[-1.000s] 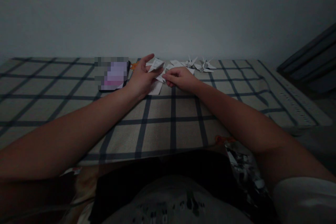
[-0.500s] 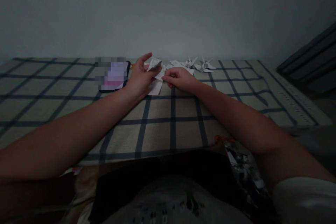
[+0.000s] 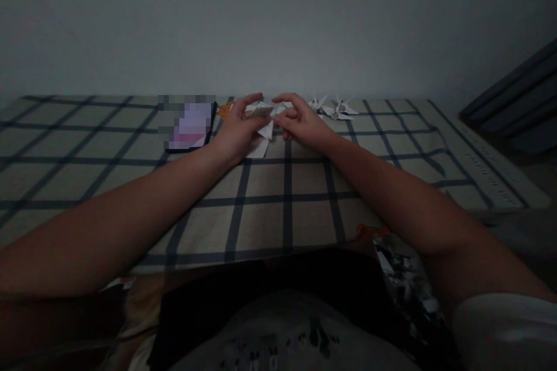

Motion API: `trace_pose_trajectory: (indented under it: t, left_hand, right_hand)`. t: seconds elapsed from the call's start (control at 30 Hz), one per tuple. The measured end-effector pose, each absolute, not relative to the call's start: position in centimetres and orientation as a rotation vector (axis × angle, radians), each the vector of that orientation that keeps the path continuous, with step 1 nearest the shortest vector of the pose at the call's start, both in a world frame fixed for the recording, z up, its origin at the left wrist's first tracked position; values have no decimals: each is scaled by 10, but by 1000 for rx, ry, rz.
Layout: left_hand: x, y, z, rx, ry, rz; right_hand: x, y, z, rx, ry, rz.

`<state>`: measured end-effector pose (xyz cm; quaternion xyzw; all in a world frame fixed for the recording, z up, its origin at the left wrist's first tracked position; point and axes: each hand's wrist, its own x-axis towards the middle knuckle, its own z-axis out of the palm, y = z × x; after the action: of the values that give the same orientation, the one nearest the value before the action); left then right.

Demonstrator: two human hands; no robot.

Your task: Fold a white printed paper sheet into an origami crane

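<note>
A partly folded piece of white paper (image 3: 264, 127) is pinched between the thumb and fingers of my left hand (image 3: 241, 130). My right hand (image 3: 302, 122) meets it from the other side, thumb and fingertips at the paper's right edge, with the index finger raised and curved. Beneath the hands another sheet of white paper (image 3: 260, 148) lies on the checked cloth (image 3: 265, 217). Two folded paper cranes (image 3: 342, 109) rest on the cloth beyond my right hand. Fingers hide parts of the held paper.
A phone (image 3: 191, 124) with a lit, blurred screen lies left of my left hand. Behind that hand shows a small orange thing (image 3: 224, 110). A wall (image 3: 278, 23) rises at the table's far edge. Near my lap hangs a clear bag (image 3: 407, 281) with folded paper inside.
My right hand has shifted slightly up, and its index finger has lifted away from the thumb. The folded paper has tilted and moved a little right in my left hand.
</note>
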<state>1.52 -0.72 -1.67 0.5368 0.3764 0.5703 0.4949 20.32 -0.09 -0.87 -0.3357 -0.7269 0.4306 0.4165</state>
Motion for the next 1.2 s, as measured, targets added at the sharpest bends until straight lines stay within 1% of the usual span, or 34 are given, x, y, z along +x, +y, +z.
trace_pose_trajectory:
  t: [0.17, 0.33, 0.53, 0.8, 1.2]
  left_hand:
    - [18, -18, -15, 1418, 964, 1350]
    - [18, -14, -19, 1439, 850, 1346]
    - [19, -15, -11, 1321, 775, 1278]
    - [19, -19, -9, 1396, 794, 1290]
    - [16, -16, -12, 1430, 867, 1360]
  right_hand:
    - [204, 1, -9, -747, -1943, 982]
    - [205, -1, -3, -866, -1891, 820]
    - [206, 7, -4, -958, -1764, 861]
    - [206, 7, -3, -959, -1720, 876]
    - [207, 3, -4, -937, -1818, 840]
